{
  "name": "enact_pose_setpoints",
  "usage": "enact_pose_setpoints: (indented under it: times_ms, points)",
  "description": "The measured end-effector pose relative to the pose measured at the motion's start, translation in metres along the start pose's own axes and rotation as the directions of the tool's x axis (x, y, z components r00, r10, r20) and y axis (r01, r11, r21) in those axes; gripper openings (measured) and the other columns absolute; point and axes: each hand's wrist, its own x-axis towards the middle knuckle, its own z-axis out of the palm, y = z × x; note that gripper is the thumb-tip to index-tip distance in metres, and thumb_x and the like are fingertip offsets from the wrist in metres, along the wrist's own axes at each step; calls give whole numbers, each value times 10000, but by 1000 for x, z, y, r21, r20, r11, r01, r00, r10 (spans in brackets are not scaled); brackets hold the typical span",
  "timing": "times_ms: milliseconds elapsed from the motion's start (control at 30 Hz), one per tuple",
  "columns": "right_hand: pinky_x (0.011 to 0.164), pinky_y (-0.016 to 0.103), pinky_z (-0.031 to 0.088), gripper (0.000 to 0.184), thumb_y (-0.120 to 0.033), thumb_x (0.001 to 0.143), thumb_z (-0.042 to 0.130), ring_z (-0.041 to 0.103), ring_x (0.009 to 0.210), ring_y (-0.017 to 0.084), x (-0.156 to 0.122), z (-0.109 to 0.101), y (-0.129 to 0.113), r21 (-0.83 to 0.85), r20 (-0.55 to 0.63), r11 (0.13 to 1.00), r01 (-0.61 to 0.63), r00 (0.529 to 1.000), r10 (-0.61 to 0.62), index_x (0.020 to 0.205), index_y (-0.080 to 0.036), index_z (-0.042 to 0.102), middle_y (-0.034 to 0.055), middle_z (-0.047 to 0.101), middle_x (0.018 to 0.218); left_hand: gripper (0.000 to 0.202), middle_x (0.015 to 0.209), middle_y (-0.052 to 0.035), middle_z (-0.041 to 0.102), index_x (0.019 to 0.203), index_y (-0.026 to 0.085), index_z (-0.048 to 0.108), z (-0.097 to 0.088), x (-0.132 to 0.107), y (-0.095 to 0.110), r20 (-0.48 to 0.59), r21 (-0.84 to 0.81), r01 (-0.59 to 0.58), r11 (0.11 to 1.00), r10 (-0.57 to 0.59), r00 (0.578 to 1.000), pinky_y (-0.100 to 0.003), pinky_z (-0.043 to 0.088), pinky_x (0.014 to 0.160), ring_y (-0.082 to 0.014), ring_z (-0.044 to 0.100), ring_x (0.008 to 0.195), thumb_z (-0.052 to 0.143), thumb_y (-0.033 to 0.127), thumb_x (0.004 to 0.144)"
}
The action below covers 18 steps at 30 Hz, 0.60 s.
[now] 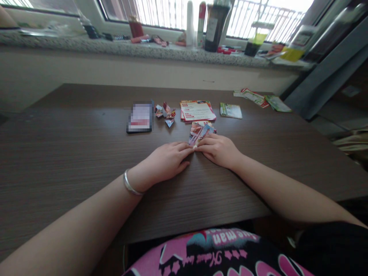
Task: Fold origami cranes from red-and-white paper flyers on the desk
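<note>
A colourful printed paper, folded into a pointed shape, lies on the table before me. My left hand, with a silver bangle at its wrist, has its fingertips at the lower point of the paper. Over the paper's lower right side lies my right hand, fingers together and pressing it down. The fingertips of both hands meet at that point and hide part of the folds. Just beyond sits a stack of printed cards. A folded paper figure rests to the left of the stack.
A blurred-out phone-like device lies left on the brown table. To the right are a small stack of green-and-white cards and several scattered cards. Bottles, cups and small items crowd the stone windowsill behind.
</note>
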Motion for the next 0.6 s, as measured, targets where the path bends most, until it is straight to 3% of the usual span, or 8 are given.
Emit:
enact_pose_setpoints:
  times_ms: [600]
  points:
    - [878, 351, 462, 293, -212, 910, 492, 574, 1022, 225, 4, -8, -5, -47, 91, 990, -133, 986, 137, 1059, -281, 734, 36, 684, 1103, 371, 1245, -117, 625, 1279, 142, 565, 4, 2, 9, -20, 150, 13, 989, -10, 1000, -415, 500, 975, -263, 577, 1151, 438, 253, 948]
